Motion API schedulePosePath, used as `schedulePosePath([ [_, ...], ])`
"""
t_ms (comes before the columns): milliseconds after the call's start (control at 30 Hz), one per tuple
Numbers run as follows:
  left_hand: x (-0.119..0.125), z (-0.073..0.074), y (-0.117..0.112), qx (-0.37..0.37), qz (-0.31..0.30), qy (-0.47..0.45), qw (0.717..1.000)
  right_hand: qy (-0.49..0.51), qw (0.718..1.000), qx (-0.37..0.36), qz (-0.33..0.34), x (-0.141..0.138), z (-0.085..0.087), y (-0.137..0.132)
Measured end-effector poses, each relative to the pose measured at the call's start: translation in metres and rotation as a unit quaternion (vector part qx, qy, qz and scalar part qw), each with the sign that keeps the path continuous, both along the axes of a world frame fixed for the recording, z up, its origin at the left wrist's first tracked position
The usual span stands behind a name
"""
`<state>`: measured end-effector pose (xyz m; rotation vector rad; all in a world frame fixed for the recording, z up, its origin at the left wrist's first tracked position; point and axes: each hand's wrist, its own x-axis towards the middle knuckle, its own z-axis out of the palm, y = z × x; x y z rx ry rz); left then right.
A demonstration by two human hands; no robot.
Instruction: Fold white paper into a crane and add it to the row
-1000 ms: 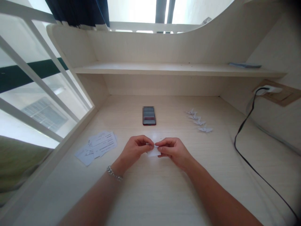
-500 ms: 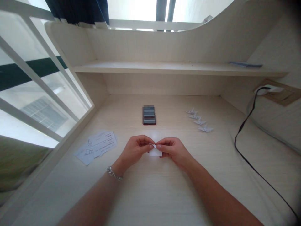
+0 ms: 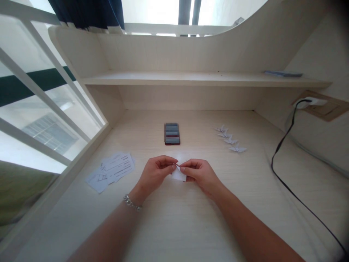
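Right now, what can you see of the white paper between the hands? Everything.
The white paper is a small, thin piece; its exposed lower part looks plain and flat, with a fairly straight bottom edge. The left hand and right hand pinch its upper part at either side, hiding its full outline and any folds there. It sits over the desk, centrally; whether it touches the surface, I can't tell.

In my remote view, a dark blue fabric curtain [image 3: 87, 14] hangs beside a bright window [image 3: 152, 12], upper left; a pale wooden shelf [image 3: 163, 82] bears a thin, flat, bluish object [image 3: 283, 74] near its right end; a slim black cable [image 3: 278, 146] descends from a white plastic plug [image 3: 317, 102], right.
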<state>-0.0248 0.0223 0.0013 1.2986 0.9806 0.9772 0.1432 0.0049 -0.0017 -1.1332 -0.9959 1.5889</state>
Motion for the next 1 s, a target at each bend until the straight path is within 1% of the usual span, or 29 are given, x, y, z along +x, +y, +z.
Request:
schedulePosePath([
  [167,0.0027,0.003,-0.001,-0.016,0.01,-0.019,1.0,0.008,1.0,-0.004,-0.007,-0.0014,0.0001,-0.0012],
  [300,0.0065,0.0002,-0.0004,-0.045,0.034,-0.057,0.997,0.004,1.0,-0.003,-0.005,-0.0024,0.0014,-0.002],
  [400,0.008,-0.002,-0.0009,-0.051,0.036,-0.081,0.995,-0.018,1.0,0.011,-0.021,-0.0033,0.0023,-0.0019],
  [467,0.0081,-0.0017,-0.0019,-0.042,0.036,-0.079,0.995,-0.042,0.998,0.031,-0.03,-0.0036,0.0017,-0.0017],
  [600,0.0074,0.0002,-0.0038,-0.022,0.036,-0.066,0.997,-0.102,0.988,0.11,-0.038,-0.0041,-0.0008,-0.0023],
  [667,0.0071,-0.0001,-0.0039,-0.025,0.038,-0.073,0.996,-0.117,0.983,0.14,-0.036,-0.0046,-0.0014,-0.0034],
  [733,0.0066,-0.0013,-0.0034,-0.026,0.039,-0.076,0.996,-0.118,0.981,0.154,-0.029,-0.005,-0.0014,-0.0046],
  [867,0.0052,-0.0026,-0.002,-0.022,0.046,-0.07,0.996,-0.124,0.98,0.152,-0.026,-0.0056,-0.0014,-0.0063],
  [1000,0.0045,0.0002,-0.0019,-0.022,0.049,-0.07,0.996,-0.124,0.982,0.14,-0.03,-0.0063,-0.0013,-0.0066],
])
